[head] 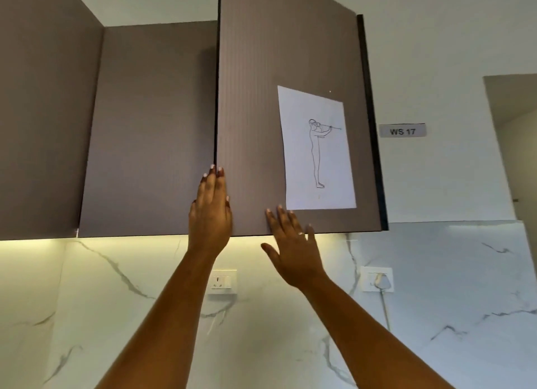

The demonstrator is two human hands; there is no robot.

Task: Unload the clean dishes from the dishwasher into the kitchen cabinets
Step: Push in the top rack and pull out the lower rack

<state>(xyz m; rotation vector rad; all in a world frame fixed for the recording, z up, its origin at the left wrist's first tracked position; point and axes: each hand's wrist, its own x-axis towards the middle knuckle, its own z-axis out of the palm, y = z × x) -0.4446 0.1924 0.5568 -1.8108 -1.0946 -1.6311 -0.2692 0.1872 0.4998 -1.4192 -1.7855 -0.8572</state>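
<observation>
Two brown upper cabinet doors hang above me. My left hand (210,211) lies flat with straight fingers over the seam between the left cabinet door (151,133) and the right cabinet door (252,112), near their lower edge. My right hand (293,249), wearing a ring, spreads open against the bottom edge of the right door, just below a taped paper sheet (316,153) with a line drawing. Neither hand holds anything. The right door stands slightly out from the left one. No dishes or dishwasher are in view.
A marble-patterned backsplash (116,316) runs below the cabinets, lit by an under-cabinet strip. Two wall sockets (222,281) (377,279) sit on it; the right one has a plug and cable. A "WS 17" label (402,130) is on the wall, and a doorway (514,144) opens at far right.
</observation>
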